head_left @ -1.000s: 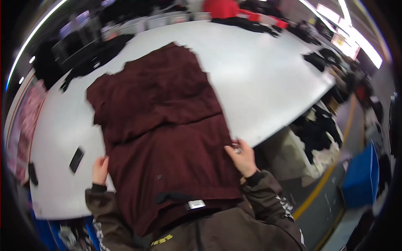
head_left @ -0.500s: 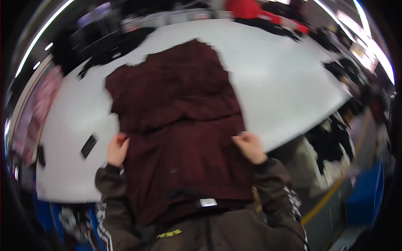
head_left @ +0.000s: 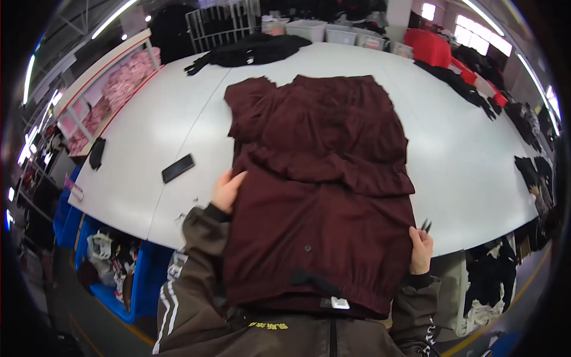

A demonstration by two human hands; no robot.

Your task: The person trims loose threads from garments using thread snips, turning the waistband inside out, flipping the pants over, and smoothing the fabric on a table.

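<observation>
Maroon trousers [head_left: 333,226] lie across the table edge in front of me, the gathered waistband nearest my body and the far part bunched in folds. A white label [head_left: 339,303] and a dark strip show at the waistband, with a small round button above. My left hand [head_left: 228,189] has closed on the left edge of the cloth, its fingertips partly hidden. At the right edge my right hand [head_left: 421,247] pinches the fabric. Two dark pointed tips, like those of thread snips [head_left: 426,226], stick out from that hand; their handle is hidden.
A black phone [head_left: 178,168] lies on the white table [head_left: 476,178] to the left. Black garments [head_left: 256,50] rest at the far edge, before plastic bins [head_left: 305,30]. Blue bins [head_left: 143,285] stand below left. Pink cloth [head_left: 131,77] fills a shelf at left.
The view has swung left and steadied, so the trousers and both hands appear farther right. My right hand sits lower along the cloth edge, and the dark tips now show clearly.
</observation>
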